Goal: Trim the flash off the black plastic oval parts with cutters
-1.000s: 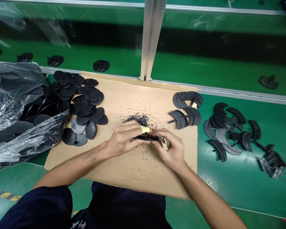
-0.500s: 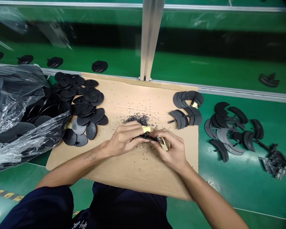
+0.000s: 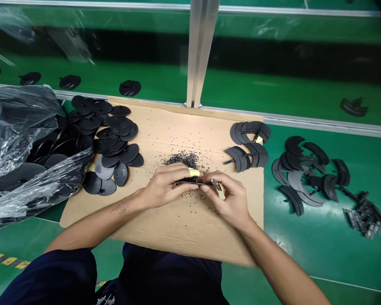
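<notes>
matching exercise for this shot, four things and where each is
Things: 1 clear plastic bag; 2 heap of tiny black bits; 3 largest group of crescent pieces; 4 pale yellow finger wrap
Places: A on a left hand finger; B on green surface right of the cardboard; C far left, holding black discs; D on the cardboard just beyond the left hand
Pairs: 1C, 2D, 3B, 4A

Thin black plastic piece [image 3: 190, 182], seen edge-on, roughly level, pinched in the left hand [image 3: 163, 187], far end reaching toward the right hand [image 3: 232, 201]. Small hand tool [image 3: 219, 189] gripped in right fingers: metal tip just at the end of the black piece, cream grip angled down and away. Pale yellow finger cot [image 3: 194, 172] on one left finger. Exact contact partly hidden by fingers.
</notes>
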A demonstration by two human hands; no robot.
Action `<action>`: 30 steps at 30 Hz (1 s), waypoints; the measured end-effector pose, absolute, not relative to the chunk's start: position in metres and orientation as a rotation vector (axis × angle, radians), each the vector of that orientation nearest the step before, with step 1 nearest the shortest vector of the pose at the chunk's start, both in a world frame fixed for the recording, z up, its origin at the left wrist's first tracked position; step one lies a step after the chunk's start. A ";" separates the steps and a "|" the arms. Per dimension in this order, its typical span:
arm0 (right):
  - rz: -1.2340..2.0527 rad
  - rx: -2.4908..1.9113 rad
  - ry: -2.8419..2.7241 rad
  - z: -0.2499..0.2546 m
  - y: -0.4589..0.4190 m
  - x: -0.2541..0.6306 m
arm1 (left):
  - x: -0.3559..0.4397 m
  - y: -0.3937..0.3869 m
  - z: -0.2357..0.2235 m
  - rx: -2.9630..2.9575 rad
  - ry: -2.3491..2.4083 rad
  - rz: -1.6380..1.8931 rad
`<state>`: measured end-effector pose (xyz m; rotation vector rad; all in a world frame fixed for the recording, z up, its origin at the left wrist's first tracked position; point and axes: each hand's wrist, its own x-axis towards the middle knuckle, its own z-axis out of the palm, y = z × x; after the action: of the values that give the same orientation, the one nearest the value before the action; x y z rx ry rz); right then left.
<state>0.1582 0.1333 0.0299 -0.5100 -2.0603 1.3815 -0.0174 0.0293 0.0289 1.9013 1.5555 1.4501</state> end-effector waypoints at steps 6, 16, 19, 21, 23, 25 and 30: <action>1.228 -0.443 -2.202 0.031 0.141 0.160 | -0.021 0.028 0.031 2.025 1.630 1.390; 0.636 -0.402 -2.508 0.026 0.156 0.167 | -0.030 0.028 0.035 2.057 1.652 1.323; 0.512 -0.384 -2.531 0.024 0.156 0.168 | -0.030 0.028 0.034 2.060 1.620 1.312; 0.488 -0.368 -2.523 0.024 0.157 0.168 | -0.029 0.028 0.033 2.058 1.608 1.309; 0.497 -0.362 -2.513 0.025 0.156 0.168 | -0.029 0.028 0.033 2.056 1.595 1.323; 0.516 -0.364 -2.513 0.026 0.156 0.168 | -0.028 0.028 0.033 2.051 1.584 1.338; 0.468 -0.356 -2.529 0.029 0.155 0.168 | -0.028 0.028 0.032 2.053 1.565 1.338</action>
<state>0.1678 0.1551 0.0288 -0.3559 -2.5292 0.4681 -0.0276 0.0278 0.0316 2.0528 1.5654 1.3383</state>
